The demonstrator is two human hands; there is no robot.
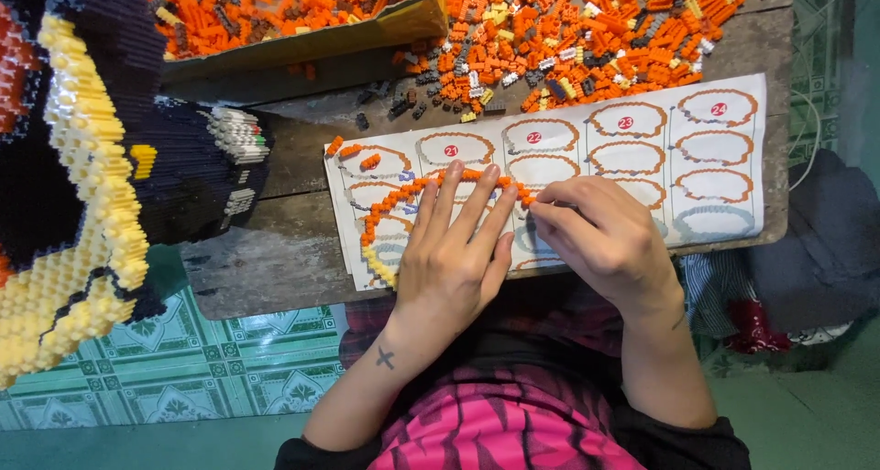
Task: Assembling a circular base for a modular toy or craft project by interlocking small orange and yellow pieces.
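My left hand (454, 250) lies flat with fingers spread on a curved strip of small orange and yellow bricks (390, 209), pressing it against a white instruction sheet (642, 149) printed with ring-shaped build steps. My right hand (600, 232) is curled beside it, its fingertips pinching at the right end of the same strip near the sheet's middle. Whether a loose brick sits in those fingertips cannot be seen. A few orange bricks (353, 149) lie on the sheet's left end.
A heap of loose orange, yellow and white bricks (587, 30) covers the far part of the wooden board (275, 250). A cardboard box of orange bricks (275, 16) stands at the back left. A large black, yellow and white brick model (101, 167) looms at the left.
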